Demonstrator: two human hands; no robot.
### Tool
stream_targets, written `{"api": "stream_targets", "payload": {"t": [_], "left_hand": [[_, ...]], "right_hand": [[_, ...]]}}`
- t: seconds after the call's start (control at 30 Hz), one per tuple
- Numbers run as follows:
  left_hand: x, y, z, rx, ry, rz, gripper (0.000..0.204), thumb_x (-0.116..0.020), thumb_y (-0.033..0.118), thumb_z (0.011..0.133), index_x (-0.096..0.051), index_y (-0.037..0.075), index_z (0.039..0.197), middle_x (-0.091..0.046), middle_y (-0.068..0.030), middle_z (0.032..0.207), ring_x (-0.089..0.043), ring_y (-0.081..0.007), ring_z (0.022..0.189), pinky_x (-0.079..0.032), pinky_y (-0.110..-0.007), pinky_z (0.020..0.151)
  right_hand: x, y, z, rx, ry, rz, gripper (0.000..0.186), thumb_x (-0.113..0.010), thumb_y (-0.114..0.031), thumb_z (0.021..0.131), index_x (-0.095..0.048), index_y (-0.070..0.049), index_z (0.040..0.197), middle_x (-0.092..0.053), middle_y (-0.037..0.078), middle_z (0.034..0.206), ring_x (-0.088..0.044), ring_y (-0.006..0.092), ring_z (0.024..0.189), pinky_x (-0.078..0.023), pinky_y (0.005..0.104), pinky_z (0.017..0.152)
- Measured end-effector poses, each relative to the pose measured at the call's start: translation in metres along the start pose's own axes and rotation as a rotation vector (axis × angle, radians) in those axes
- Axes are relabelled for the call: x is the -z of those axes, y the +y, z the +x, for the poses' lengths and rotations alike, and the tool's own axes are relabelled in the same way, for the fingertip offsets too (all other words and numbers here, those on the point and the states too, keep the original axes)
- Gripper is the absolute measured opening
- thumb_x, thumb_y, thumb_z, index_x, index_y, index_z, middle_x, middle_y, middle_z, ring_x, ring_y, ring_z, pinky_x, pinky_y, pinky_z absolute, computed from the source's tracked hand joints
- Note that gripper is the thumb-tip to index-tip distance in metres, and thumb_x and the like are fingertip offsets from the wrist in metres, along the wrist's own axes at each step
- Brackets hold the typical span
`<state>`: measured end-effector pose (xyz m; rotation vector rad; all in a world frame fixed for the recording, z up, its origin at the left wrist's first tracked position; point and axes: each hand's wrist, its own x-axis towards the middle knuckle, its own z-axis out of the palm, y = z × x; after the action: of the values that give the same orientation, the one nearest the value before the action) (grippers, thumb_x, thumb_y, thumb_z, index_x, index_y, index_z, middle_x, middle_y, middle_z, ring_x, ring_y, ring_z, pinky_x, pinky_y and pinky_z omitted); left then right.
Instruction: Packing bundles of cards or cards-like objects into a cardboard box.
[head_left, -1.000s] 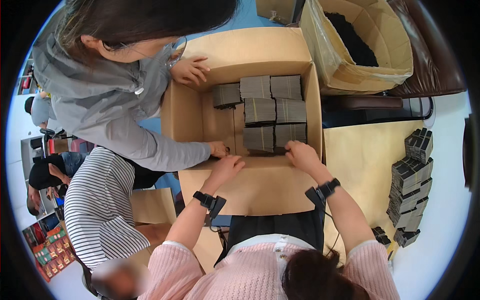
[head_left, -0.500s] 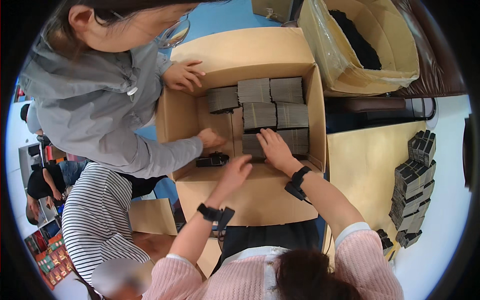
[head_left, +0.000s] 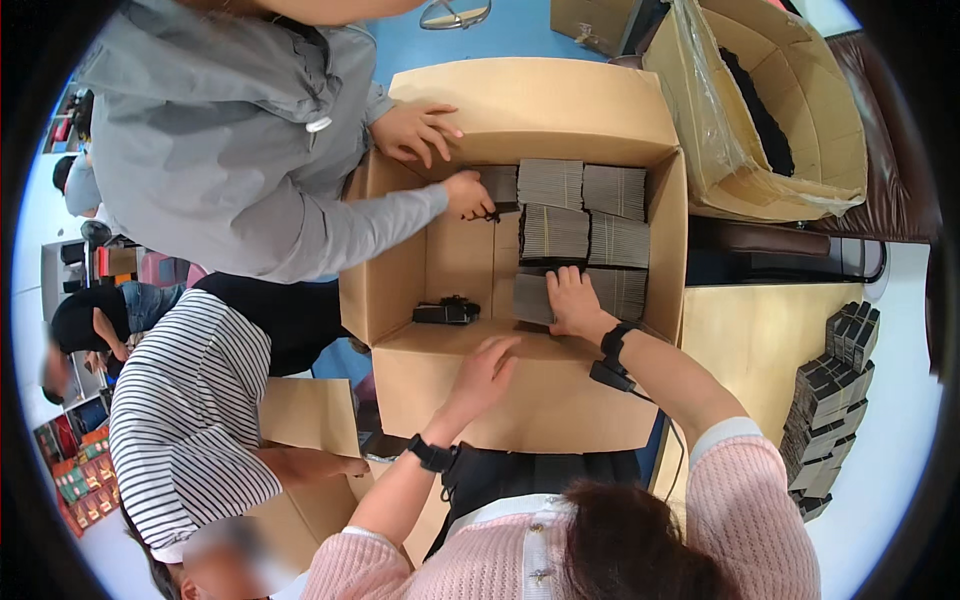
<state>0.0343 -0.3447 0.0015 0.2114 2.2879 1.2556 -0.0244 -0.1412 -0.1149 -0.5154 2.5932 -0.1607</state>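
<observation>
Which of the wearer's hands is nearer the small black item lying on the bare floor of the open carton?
Left. The left hand rests on the carton's near flap, just beside the small black item. The right hand lies on the grey stacks, further off.

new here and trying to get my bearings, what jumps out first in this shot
A big open cardboard box fills the middle, with grey flat packs stacked along its right side. The right hand rests on the nearest stack; the left hand touches the near flap. A co-worker's hand reaches in from the left.
</observation>
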Motion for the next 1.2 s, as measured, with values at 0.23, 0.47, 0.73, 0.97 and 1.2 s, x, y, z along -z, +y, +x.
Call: {"api": "stream_targets", "payload": {"t": [0.23,0.47,0.73,0.97,1.2], "left_hand": [[0.011,-0.071,0.07,0.234,-0.145,0.172,0.045,-0.062,0.018,0.084,-0.053,-0.001,0.124,-0.058,-0.0176,0.12,-0.058,-0.031,0.106,-0.047,-0.036,0.087],[-0.019,-0.123,0.14,0.644,-0.262,-0.171,0.064,-0.064,0.006,0.081,-0.036,-0.002,0.138,-0.054,-0.0199,0.121,-0.058,-0.0272,0.103,-0.051,-0.036,0.082],[-0.027,-0.122,0.145,0.719,-0.318,-0.454,0.061,-0.065,-0.007,0.077,-0.04,-0.005,0.133,-0.054,-0.017,0.116,-0.059,-0.0285,0.099,-0.056,-0.037,0.075],[-0.024,-0.113,0.138,0.694,-0.283,-0.379,0.055,-0.067,-0.004,0.078,-0.045,-0.005,0.128,-0.058,-0.0163,0.113,-0.061,-0.0264,0.097,-0.056,-0.033,0.069],[-0.017,-0.054,0.086,0.314,0.109,-0.05,0.058,-0.065,0.004,0.08,-0.042,0.002,0.133,-0.051,-0.0192,0.125,-0.053,-0.0323,0.113,-0.047,-0.039,0.091]], "right_hand": [[-0.013,-0.002,0.019,0.194,-0.067,-0.221,0.1,-0.083,-0.042,0.055,-0.038,0.001,0.134,-0.044,0.017,0.119,-0.042,0.0322,0.114,-0.036,0.0513,0.098],[-0.009,0.021,0.024,0.235,-0.119,0.06,0.088,-0.087,-0.034,0.055,-0.046,-0.003,0.127,-0.042,0.017,0.121,-0.042,0.0354,0.114,-0.039,0.047,0.095],[-0.017,0.036,0.042,0.073,-0.312,0.535,0.071,-0.084,-0.024,0.057,-0.053,-0.002,0.118,-0.059,0.019,0.107,-0.056,0.0349,0.102,-0.046,0.0412,0.086],[0.009,0.035,0.047,0.154,-0.452,0.517,0.066,-0.08,-0.02,0.058,-0.057,-0.003,0.118,-0.063,0.019,0.105,-0.06,0.0322,0.101,-0.048,0.0377,0.085],[0.037,0.042,0.049,0.119,-0.564,1.014,0.064,-0.077,-0.014,0.063,-0.055,0.0,0.122,-0.064,0.009,0.105,-0.057,0.0189,0.097,-0.045,0.0299,0.087]]}}
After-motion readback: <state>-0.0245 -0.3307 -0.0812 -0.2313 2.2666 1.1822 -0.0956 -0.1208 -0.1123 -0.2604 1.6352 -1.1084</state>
